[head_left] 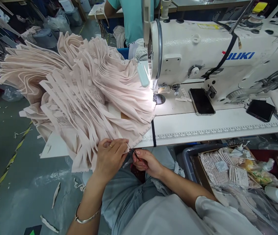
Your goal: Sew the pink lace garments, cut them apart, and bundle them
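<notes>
A big heap of pale pink fabric pieces (pixel 80 85), stacked in many folds, spreads over the left of the sewing table and hangs past its front edge. My left hand (pixel 111 156) is closed at that edge, pinching the border of the fabric. Just to its right, my right hand (pixel 148 163) is closed around small black thread snips (pixel 136 156), partly hidden by the fingers. Their tip points at the fabric edge beside my left fingertips. Behind the hands stands a white sewing machine (pixel 192 55), its lamp lit over the needle and the fabric's right end.
A black phone (pixel 202 101) and a dark flat case (pixel 260 110) lie on the machine bed. A black band (pixel 153 133) crosses the ruler-marked table edge (pixel 202 132). Below right, a grey bin (pixel 186 160) holds bundled fabric and plastic bags. A person in teal (pixel 136 19) sits beyond.
</notes>
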### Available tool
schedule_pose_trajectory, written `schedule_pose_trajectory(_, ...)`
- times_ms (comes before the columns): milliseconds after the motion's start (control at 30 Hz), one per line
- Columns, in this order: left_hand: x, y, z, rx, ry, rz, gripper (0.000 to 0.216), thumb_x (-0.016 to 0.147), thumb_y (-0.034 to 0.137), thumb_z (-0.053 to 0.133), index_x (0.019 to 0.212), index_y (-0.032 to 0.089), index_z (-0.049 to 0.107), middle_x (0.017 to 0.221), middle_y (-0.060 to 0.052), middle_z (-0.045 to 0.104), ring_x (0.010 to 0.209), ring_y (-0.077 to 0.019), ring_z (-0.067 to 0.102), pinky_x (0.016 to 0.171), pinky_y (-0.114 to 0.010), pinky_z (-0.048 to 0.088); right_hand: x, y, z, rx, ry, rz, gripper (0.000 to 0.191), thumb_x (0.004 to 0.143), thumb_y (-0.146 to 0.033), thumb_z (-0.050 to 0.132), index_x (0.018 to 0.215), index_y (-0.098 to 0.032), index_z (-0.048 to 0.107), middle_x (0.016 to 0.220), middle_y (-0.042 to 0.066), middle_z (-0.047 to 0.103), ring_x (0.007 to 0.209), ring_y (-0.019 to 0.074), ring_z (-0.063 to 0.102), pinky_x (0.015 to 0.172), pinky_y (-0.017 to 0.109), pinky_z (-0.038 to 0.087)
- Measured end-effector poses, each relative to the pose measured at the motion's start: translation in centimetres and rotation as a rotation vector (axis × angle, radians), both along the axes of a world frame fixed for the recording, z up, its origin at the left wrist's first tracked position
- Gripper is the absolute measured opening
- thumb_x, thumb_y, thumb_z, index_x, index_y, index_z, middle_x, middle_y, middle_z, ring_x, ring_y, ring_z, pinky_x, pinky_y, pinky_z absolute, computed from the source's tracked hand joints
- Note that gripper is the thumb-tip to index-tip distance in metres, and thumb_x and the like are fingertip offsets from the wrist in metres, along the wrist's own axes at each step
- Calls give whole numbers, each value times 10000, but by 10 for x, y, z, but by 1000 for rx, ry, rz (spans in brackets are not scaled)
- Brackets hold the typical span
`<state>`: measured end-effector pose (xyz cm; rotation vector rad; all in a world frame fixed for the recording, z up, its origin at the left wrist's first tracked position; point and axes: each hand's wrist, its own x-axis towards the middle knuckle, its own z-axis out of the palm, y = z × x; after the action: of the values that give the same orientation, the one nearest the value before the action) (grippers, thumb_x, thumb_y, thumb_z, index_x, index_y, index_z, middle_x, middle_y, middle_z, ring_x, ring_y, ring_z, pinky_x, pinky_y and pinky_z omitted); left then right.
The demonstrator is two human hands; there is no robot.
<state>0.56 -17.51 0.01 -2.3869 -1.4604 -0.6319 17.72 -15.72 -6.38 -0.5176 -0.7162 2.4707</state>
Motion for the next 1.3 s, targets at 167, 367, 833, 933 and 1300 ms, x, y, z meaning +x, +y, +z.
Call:
schedule_pose_trajectory(167, -8, -7, 1, 15, 38, 40, 150, 947, 143, 578, 1087, 184, 614, 901, -23, 722, 812, -209, 657, 799, -409, 328, 2, -4, 4, -67, 26, -48, 379, 836, -500, 681, 742, -156, 554, 456, -107, 313, 385, 33, 174, 394, 204, 83)
schedule_pose_trajectory(367, -19, -20, -1, 23, -25, 70, 136, 912, 109, 633, 989, 220, 648, 812, 16, 705, 767, -190, 630, 740, -391, 286, -6, -2, 9, -175, 0, -8, 396, 805, -515, 716, 754, -155, 559, 452, -112, 331, 380, 25, 171, 390, 195, 82)
schedule_pose_trajectory(833, -2, -5, 15, 5, 90, 12, 168, 920, 104, 583, 788, 206, 560, 1272, -18, 669, 1127, -238, 633, 911, -452, 332, 0, -3, 20, -178, -23, -45, 421, 763, -525, 755, 761, -167, 533, 461, -111, 367, 382, 26, 201, 399, 200, 79)
schedule_pose_trajectory(933, -2, -7, 15, 8, 91, 21, 169, 922, 97, 579, 797, 206, 548, 1287, -17, 661, 1136, -240, 634, 912, -450, 340, -5, -2, 20, -170, -34, -13, 425, 744, -520, 767, 754, -166, 533, 466, -111, 364, 386, 26, 204, 403, 201, 82)
schedule_pose_trajectory(1300, 3, 10, 14, -186, 53, -114, 151, 927, 83, 463, 933, 192, 568, 1269, -91, 661, 1183, -233, 614, 1063, -493, 313, 37, 13, 56, 587, -322, 41, 454, 870, -629, 587, 881, -177, 542, 598, -64, 462, 493, 68, 334, 490, 216, 263)
